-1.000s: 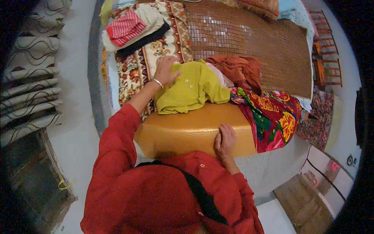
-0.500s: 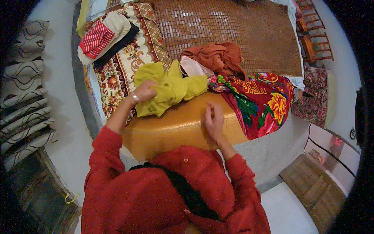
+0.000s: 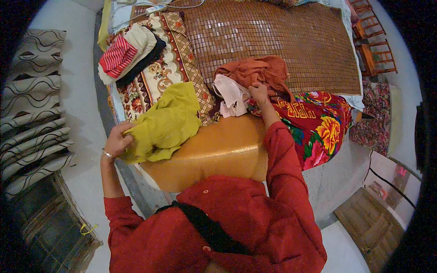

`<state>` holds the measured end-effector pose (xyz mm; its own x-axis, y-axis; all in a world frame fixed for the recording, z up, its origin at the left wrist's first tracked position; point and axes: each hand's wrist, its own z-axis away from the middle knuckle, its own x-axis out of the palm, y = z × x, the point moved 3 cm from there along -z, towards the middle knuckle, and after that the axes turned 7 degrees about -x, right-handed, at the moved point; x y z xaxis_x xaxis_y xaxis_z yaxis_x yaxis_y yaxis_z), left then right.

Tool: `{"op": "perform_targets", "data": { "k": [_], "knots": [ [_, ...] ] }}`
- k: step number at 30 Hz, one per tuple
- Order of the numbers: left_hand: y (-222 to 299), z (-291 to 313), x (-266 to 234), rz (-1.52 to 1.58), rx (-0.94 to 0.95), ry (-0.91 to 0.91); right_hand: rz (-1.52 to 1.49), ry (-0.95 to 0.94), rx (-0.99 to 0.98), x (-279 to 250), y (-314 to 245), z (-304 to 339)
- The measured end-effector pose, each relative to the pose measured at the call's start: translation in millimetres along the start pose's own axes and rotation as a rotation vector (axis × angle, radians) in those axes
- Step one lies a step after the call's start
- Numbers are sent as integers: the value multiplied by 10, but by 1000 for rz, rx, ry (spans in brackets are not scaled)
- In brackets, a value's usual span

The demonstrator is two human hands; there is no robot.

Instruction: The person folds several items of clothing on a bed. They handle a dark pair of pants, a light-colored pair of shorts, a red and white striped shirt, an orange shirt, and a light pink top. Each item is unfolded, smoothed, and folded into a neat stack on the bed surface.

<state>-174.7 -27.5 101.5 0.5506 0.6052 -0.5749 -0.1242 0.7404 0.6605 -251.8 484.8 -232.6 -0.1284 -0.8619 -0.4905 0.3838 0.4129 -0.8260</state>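
Left hand point(image 3: 119, 140) grasps green garment point(image 3: 168, 119) — long axis lower-left to upper-right; right hand point(image 3: 259, 93) at rust cloth point(image 3: 255, 69), grip unclear.

Bed point(image 3: 327, 179): pale side wall, top covered in layers. Brown tiled mat point(image 3: 255, 36) takes most of the top, light blue sheet point(image 3: 355, 99) showing past its right edge. Floral patterned cloth point(image 3: 182, 63) down the left, folded clothes stack point(image 3: 120, 57) on it. Glossy tan cover point(image 3: 214, 145) along the near edge. Yellow-green garment point(image 3: 170, 118) over patterned cloth and tan cover. Rust cloth point(image 3: 255, 68) bunched on the mat, pale pink garment point(image 3: 230, 93) beside it. Red floral cloth point(image 3: 318, 118) near right.
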Motion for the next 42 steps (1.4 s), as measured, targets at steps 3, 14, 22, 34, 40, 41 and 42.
{"op": "perform_targets", "data": {
  "k": [3,14,22,34,40,41,42],
  "knots": [
    [244,-90,298,-395,160,440,-375,36,58,-151,-789,394],
    [1258,-656,1924,1471,-216,-397,-894,-802,-323,-1096,-2553,2587],
    [1424,-477,2093,1519,56,-326,-466,-873,-210,-1122,-2020,3362],
    [2152,150,2297,1363,201,-523,-292,-56,-566,-1601,-2319,3498],
    [2398,317,2479,820,280,-249,-132,112,-717,-1646,-2291,3378],
    [2376,310,2481,755,284,-243,-183,107,-665,-1689,-2271,3380],
    [2328,270,2468,690,287,-238,-233,101,-612,-1731,-2249,3371]
  ]
}}
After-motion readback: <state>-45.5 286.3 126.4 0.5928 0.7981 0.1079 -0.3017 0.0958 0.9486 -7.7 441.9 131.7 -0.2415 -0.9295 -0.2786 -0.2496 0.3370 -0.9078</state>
